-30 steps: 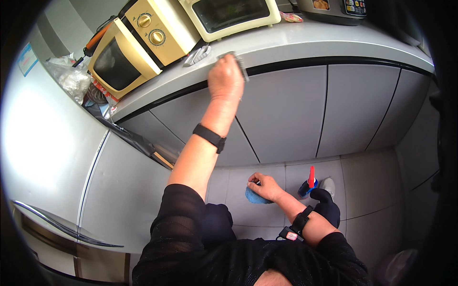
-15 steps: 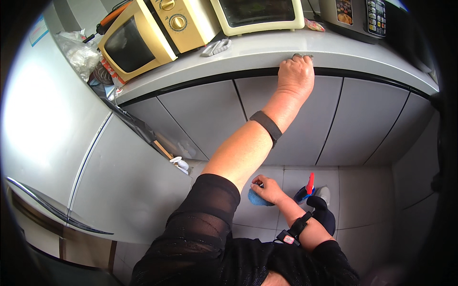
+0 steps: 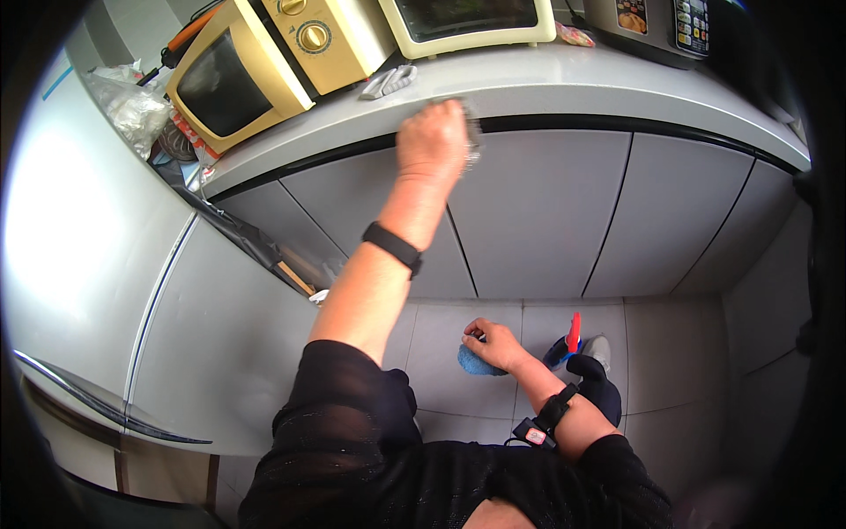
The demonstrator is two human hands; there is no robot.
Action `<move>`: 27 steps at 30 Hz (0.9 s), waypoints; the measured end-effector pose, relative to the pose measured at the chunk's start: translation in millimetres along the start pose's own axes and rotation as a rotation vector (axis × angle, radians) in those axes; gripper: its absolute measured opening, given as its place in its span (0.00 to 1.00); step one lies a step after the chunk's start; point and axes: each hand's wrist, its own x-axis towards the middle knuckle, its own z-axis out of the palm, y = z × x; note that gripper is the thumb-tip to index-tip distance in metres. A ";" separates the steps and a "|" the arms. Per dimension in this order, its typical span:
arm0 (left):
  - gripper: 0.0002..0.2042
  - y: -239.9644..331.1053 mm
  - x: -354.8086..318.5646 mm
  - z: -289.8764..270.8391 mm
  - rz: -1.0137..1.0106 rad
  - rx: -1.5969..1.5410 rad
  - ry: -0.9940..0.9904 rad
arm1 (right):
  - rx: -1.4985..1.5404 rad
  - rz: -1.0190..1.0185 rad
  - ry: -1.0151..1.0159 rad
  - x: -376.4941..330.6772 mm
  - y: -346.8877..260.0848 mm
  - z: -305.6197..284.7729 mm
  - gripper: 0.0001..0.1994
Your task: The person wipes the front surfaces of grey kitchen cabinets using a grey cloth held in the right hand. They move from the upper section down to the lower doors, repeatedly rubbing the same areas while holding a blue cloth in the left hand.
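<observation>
Stretched out to the front edge of the grey counter [image 3: 564, 88], my left hand [image 3: 430, 141] is closed, knuckles up. A silvery, wiry steel wool scourer [image 3: 474, 145] sticks out at its right side, over the counter edge and the top of the cabinet doors. The rest of it is hidden by the hand. Lower down, close to my body, my right hand [image 3: 496, 345] is closed on a rounded, rough-textured blue cloth [image 3: 477, 361], held above the tiled floor.
A cream microwave [image 3: 238, 84] with its door swung open, a cream oven [image 3: 471, 26] and a dark cooker [image 3: 643, 35] line the counter. Grey clips [image 3: 388, 82] lie near its edge. A silver fridge [image 3: 97, 229] stands left. A red-and-blue object [image 3: 568, 342] is beside my shoe [image 3: 597, 351].
My left hand has swept left along the counter's front edge with the scourer, more of which now shows. The right hand and blue cloth have stayed almost in place.
</observation>
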 end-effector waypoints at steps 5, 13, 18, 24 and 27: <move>0.03 -56.6 -26.3 -16.0 -0.134 0.097 -0.104 | -0.050 -0.009 -0.019 -0.2 0.2 3.5 0.18; 0.02 -27.2 -10.2 -6.1 -0.205 -0.008 0.029 | -0.052 -0.037 -0.021 -8.5 -2.0 -2.6 0.18; 0.02 33.1 31.3 -1.5 -0.010 -0.113 0.016 | -0.031 -0.081 -0.018 -10.9 -5.9 -5.6 0.18; 0.01 97.8 52.7 3.9 0.092 -0.066 0.005 | 0.007 -0.092 0.022 -14.6 -3.1 -13.5 0.17; 0.01 108.1 55.4 7.6 0.169 -0.066 0.044 | -0.018 -0.120 0.038 -17.0 -0.8 -12.7 0.17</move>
